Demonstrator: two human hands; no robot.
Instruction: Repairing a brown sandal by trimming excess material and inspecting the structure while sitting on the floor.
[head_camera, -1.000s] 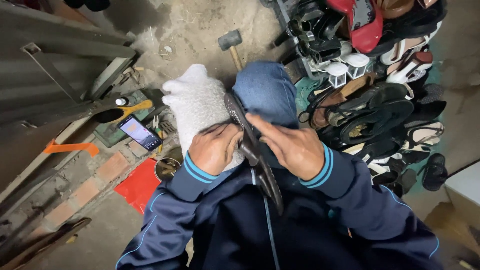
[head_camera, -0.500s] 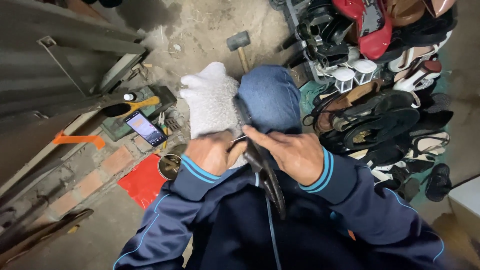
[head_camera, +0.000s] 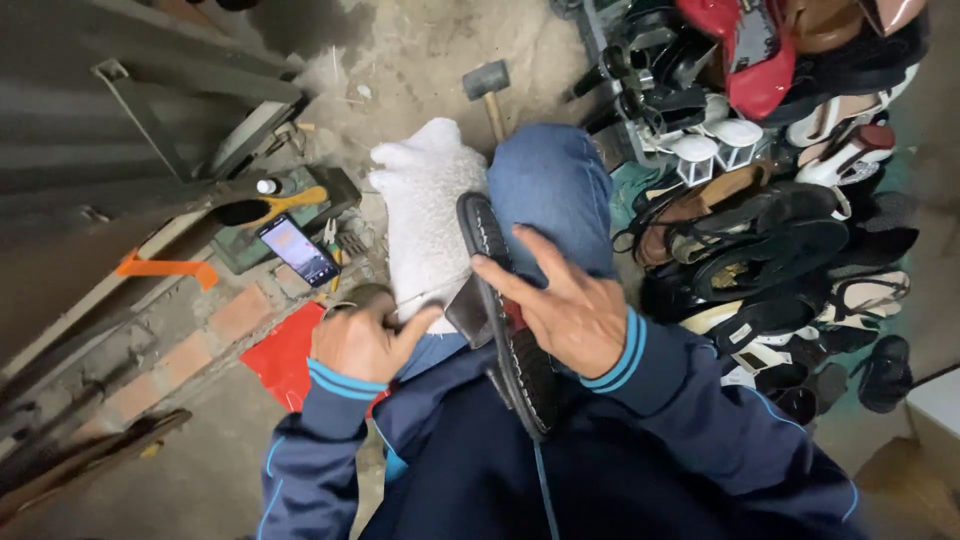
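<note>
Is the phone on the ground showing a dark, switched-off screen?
No, the phone lies beside the bricks with its screen lit.

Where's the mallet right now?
The mallet lies on the concrete floor at top centre, just beyond the person's raised knee, left of the shoe pile.

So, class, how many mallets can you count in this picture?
1: the mallet lies on the concrete floor beyond the raised knee; others may hide in the shoe pile.

Cobbler's workshop: heap of worn shoes (head_camera: 790, 200), mallet (head_camera: 487, 82) on concrete floor (head_camera: 420, 50)
</note>
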